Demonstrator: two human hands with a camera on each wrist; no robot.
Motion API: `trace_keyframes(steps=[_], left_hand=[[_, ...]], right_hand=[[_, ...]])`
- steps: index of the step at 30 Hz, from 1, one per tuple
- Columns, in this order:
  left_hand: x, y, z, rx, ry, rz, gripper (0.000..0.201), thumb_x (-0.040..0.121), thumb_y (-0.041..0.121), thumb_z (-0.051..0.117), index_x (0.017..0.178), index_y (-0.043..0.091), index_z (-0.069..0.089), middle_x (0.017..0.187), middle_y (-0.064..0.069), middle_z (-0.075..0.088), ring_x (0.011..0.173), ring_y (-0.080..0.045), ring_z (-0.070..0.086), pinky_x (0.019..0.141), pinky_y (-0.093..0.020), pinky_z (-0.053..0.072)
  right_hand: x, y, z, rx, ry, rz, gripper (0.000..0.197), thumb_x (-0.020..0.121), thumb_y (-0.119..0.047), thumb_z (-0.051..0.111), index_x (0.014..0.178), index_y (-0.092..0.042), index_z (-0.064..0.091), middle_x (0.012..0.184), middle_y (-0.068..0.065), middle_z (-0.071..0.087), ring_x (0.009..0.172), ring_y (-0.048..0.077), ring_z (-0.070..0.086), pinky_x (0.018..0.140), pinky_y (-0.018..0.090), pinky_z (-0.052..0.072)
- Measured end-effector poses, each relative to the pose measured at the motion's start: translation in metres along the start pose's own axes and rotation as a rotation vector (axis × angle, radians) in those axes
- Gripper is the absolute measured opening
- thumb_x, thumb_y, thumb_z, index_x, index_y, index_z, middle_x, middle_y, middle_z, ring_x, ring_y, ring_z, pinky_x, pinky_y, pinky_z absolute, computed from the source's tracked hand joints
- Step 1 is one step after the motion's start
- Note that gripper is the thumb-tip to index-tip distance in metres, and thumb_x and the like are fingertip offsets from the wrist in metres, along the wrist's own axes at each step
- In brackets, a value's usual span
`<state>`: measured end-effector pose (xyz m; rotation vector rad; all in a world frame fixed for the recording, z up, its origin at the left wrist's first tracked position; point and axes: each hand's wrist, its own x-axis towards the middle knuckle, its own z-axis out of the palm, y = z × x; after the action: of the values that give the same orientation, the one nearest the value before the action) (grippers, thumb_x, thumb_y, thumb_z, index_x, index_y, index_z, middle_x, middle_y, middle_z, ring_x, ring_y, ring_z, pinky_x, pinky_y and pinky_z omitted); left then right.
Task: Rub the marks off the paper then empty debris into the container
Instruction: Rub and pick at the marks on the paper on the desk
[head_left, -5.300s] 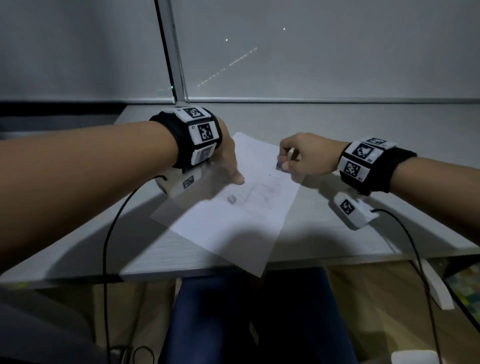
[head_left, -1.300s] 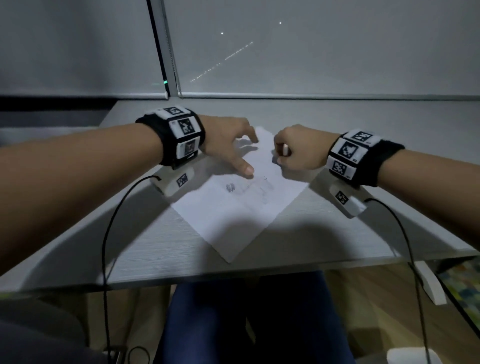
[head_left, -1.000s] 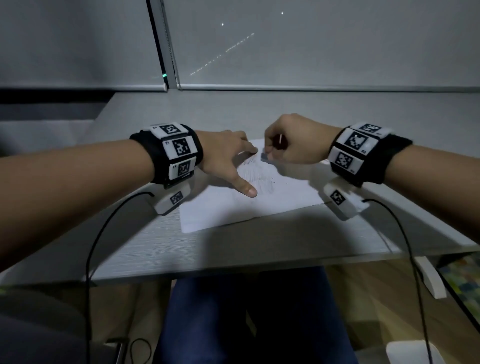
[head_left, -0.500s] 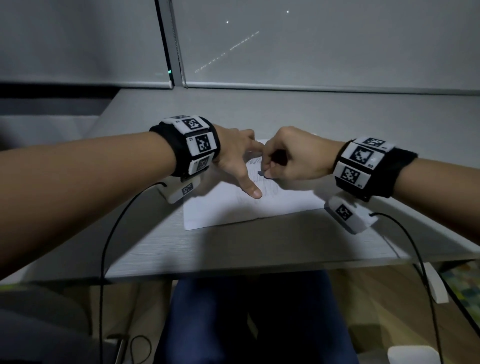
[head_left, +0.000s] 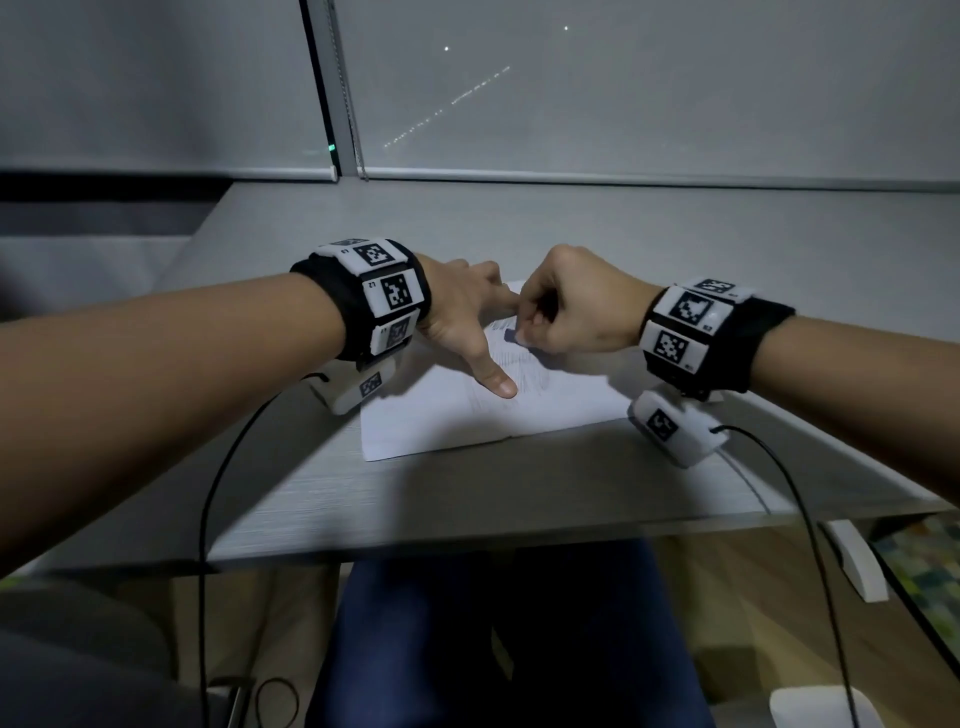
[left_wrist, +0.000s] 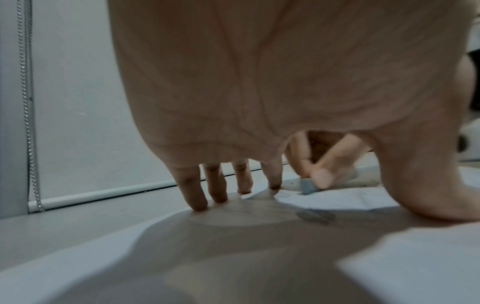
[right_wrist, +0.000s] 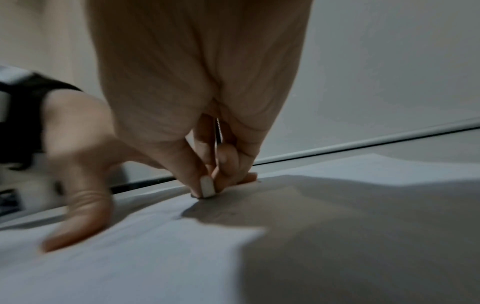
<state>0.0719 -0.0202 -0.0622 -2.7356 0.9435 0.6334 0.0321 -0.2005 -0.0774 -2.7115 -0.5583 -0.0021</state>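
- Two hands are on the job as I watch: my left hand (head_left: 462, 322) is spread flat-fingered on the paper (head_left: 467, 415), thumb and fingertips pressing it to the desk (head_left: 467, 509), while my right hand (head_left: 576, 306) is curled tight, pinching a small eraser (right_wrist: 207, 187) whose end touches the sheet.
- Where things are: the paper lies near the middle of the desk, its near edge well short of the desk's front edge. Pencil marks (head_left: 524, 369) show on it just beside the left thumb, with a darker smudge (left_wrist: 315, 216) close to that thumb in the left wrist view.
- Creasing or tearing is my first worry — the eraser is working close to the sheet's far edge, beyond the span my left hand pins, so a hard stroke toward that edge could buckle it.
- Slipping is the second: only fingertips hold the sheet, and a push across them might swing it round on the smooth desk.
- Smearing next — a thumb resting so near the graphite could drag it over the sheet.
- Debris could scatter off the desk edges if strokes get wild, leaving little to tip out later.
- No container shows in any view, so I judge emptying is some way off; I cannot tell where it stands.
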Motion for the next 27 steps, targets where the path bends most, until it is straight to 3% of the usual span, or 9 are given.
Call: trace_keyframes(steps=[2, 5, 10, 14, 17, 20, 23, 25, 27], left_hand=[[0.001, -0.001, 0.001, -0.018, 0.019, 0.009, 0.115, 0.064, 0.092, 0.075, 0.161, 0.053, 0.026, 0.142, 0.006, 0.04, 0.143, -0.028, 0.038, 0.114, -0.061, 0.042], [0.0, -0.003, 0.005, -0.087, 0.061, -0.021, 0.136, 0.064, 0.088, 0.079, 0.171, 0.04, 0.012, 0.154, 0.009, 0.038, 0.15, -0.025, 0.035, 0.12, -0.057, 0.037], [0.002, -0.005, 0.007, -0.056, 0.063, -0.031, 0.115, 0.059, 0.092, 0.079, 0.153, 0.036, 0.041, 0.131, 0.01, 0.042, 0.137, -0.025, 0.043, 0.114, -0.058, 0.043], [0.004, -0.003, 0.005, -0.043, 0.064, -0.025, 0.126, 0.062, 0.09, 0.079, 0.164, 0.035, 0.03, 0.14, 0.007, 0.041, 0.143, -0.026, 0.04, 0.117, -0.057, 0.042], [0.006, -0.005, 0.006, -0.053, 0.055, -0.027, 0.139, 0.06, 0.091, 0.078, 0.171, 0.037, 0.015, 0.153, 0.009, 0.036, 0.151, -0.024, 0.034, 0.12, -0.059, 0.038], [0.008, -0.006, 0.007, -0.048, 0.056, -0.023, 0.136, 0.057, 0.094, 0.077, 0.167, 0.038, 0.023, 0.144, 0.008, 0.04, 0.145, -0.025, 0.037, 0.117, -0.06, 0.041], [0.011, -0.009, 0.009, -0.053, 0.067, -0.01, 0.124, 0.049, 0.098, 0.075, 0.153, 0.04, 0.039, 0.128, 0.008, 0.041, 0.132, -0.025, 0.041, 0.114, -0.059, 0.044], [0.012, -0.009, 0.011, -0.059, 0.071, -0.008, 0.123, 0.049, 0.097, 0.075, 0.151, 0.039, 0.039, 0.126, 0.008, 0.041, 0.13, -0.025, 0.042, 0.113, -0.058, 0.044], [0.012, -0.01, 0.011, -0.07, 0.071, -0.017, 0.128, 0.051, 0.096, 0.076, 0.157, 0.036, 0.034, 0.131, 0.008, 0.042, 0.135, -0.025, 0.041, 0.114, -0.057, 0.043]], right_hand=[[0.007, 0.007, -0.003, -0.028, 0.061, 0.051, 0.014, 0.083, -0.016, 0.074, 0.071, -0.011, 0.079, 0.062, -0.001, 0.069, 0.055, 0.011, 0.06, 0.062, 0.031, 0.058], [0.011, 0.01, -0.003, -0.046, 0.092, 0.082, 0.014, 0.083, -0.016, 0.074, 0.071, -0.011, 0.078, 0.068, 0.002, 0.074, 0.065, 0.021, 0.071, 0.07, 0.04, 0.065], [0.002, -0.012, 0.005, -0.019, -0.011, -0.019, 0.013, 0.082, -0.01, 0.07, 0.075, -0.009, 0.081, 0.069, 0.004, 0.077, 0.062, 0.016, 0.068, 0.061, 0.023, 0.058], [0.015, -0.001, -0.002, -0.043, 0.038, 0.03, 0.013, 0.082, -0.013, 0.074, 0.071, -0.01, 0.08, 0.062, 0.001, 0.07, 0.054, 0.014, 0.059, 0.061, 0.024, 0.05], [0.022, 0.01, -0.006, -0.069, 0.094, 0.107, 0.015, 0.083, -0.016, 0.077, 0.07, -0.008, 0.078, 0.065, 0.003, 0.073, 0.063, 0.023, 0.067, 0.066, 0.035, 0.062], [0.017, -0.001, -0.001, -0.063, 0.055, 0.052, 0.014, 0.082, -0.011, 0.069, 0.071, -0.01, 0.077, 0.067, 0.003, 0.074, 0.064, 0.019, 0.07, 0.067, 0.035, 0.064], [0.011, -0.018, 0.006, -0.01, -0.033, -0.015, 0.016, 0.081, -0.008, 0.066, 0.066, -0.012, 0.072, 0.059, -0.006, 0.066, 0.052, 0.003, 0.062, 0.057, 0.023, 0.053], [0.014, -0.015, 0.005, -0.006, -0.031, 0.007, 0.019, 0.081, -0.008, 0.07, 0.064, -0.017, 0.072, 0.054, -0.009, 0.061, 0.049, -0.001, 0.058, 0.056, 0.016, 0.044], [0.02, -0.006, 0.001, -0.027, 0.022, 0.055, 0.018, 0.081, -0.013, 0.073, 0.063, -0.018, 0.073, 0.057, -0.007, 0.065, 0.049, 0.003, 0.058, 0.058, 0.021, 0.047]])
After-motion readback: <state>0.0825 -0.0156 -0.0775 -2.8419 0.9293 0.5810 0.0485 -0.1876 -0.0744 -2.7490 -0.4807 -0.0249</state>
